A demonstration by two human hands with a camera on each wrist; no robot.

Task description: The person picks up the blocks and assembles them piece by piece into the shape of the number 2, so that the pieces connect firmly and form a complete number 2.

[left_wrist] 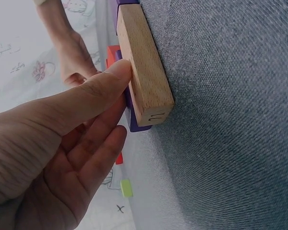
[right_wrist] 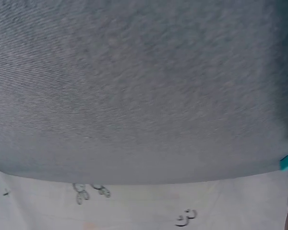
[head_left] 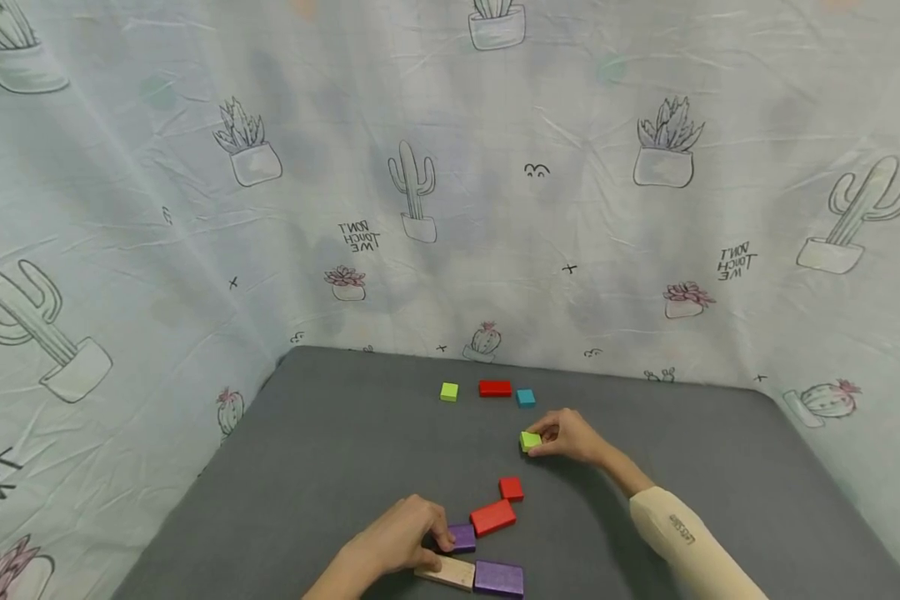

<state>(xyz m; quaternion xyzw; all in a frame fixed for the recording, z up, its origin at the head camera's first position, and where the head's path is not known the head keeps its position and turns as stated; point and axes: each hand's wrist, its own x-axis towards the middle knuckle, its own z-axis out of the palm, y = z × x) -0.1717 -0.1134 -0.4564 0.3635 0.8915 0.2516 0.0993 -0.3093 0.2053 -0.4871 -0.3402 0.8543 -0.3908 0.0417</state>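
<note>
My left hand (head_left: 405, 533) bends over two blocks near the table's front. Its index finger is on a purple block (head_left: 462, 538), and its thumb touches the wooden block (head_left: 456, 573) just in front. In the left wrist view, the thumb lies along the upper edge of the wooden block (left_wrist: 146, 67), hiding part of the purple block behind. Farther back, my right hand (head_left: 570, 437) pinches a lime-green cube (head_left: 530, 442) between thumb and fingers. That hand's grip is out of sight in the right wrist view.
Beside the wooden block lies a larger purple block (head_left: 499, 578). A red block (head_left: 492, 517) and red cube (head_left: 511, 488) lie between the hands. Toward the back are a lime-green cube (head_left: 449, 392), a red block (head_left: 495, 388) and a blue cube (head_left: 526, 398). A printed curtain (head_left: 480, 208) surrounds the grey table.
</note>
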